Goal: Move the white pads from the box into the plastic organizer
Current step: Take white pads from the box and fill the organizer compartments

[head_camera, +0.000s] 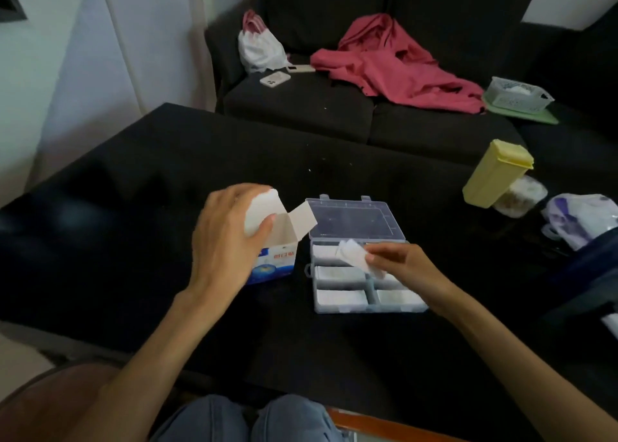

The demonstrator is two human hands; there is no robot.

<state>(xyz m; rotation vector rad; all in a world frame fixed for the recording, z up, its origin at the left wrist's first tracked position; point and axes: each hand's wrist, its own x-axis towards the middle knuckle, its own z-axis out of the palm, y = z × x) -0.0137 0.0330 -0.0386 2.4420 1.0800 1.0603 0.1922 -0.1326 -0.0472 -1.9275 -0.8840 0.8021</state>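
A soft white rectangular pad (pixel 356 257) hangs pinched in the right hand (pixel 398 262) over the clear plastic compartmented organizer (pixel 364 304), where several cells already hold pads. The left hand (pixel 227 237) grips the open blue-and-white cardboard box (pixel 277 261). The placing step seems underway; next, lower the pad flat into a free cell.

- Both forearms are bare up to the lower edge of the frame, no sleeves showing.
- The left hand (pixel 227 241) and right hand (pixel 406 264) are bare and ungloved.
- Blue denim jeans (pixel 254 420) cover the knees at bottom centre.
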